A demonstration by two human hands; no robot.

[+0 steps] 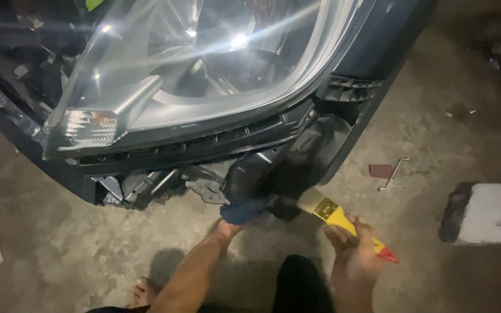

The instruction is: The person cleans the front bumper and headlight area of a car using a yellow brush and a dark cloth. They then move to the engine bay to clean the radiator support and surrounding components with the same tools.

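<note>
Head | right hand [352, 249] grips yellow paintbrush [331, 211] | left hand [236, 217] holds blue cloth [244, 211]

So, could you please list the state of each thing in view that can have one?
Headlight: fitted in the car's front, unlit, glaring with reflected light.
Bumper area: stripped, brackets exposed.
Paintbrush: held in the right hand, bristles against the dark panel.
Blue cloth: gripped by the left hand, pressed under the panel.
Small metal rod: lying loose on the floor.
</note>
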